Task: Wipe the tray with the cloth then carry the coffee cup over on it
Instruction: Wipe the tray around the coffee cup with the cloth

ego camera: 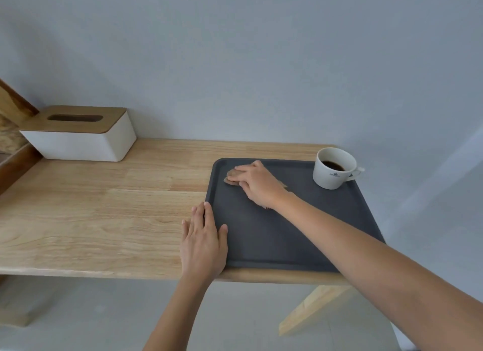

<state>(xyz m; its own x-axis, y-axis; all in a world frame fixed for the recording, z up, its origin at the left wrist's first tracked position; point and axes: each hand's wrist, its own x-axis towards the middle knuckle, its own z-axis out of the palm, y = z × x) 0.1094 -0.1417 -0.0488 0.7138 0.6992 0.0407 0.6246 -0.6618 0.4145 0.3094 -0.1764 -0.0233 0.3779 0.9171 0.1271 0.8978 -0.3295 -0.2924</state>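
The tray (pixel 274 233) is dark charcoal grey, plain and matt, and the cloth (pixel 232 179) on it is a dull brownish tan. The coffee cup (pixel 333 171) is white with a small dark printed mark, its coffee near black. The table (pixel 104 214) is pale wood with visible grain; the tissue box (pixel 81 141) is white with a light wooden lid, against a pale grey-blue wall (pixel 261 63).

A home: a plain wooden table (pixel 104 220), tissue box (pixel 78 133), bare grey wall (pixel 235 50).
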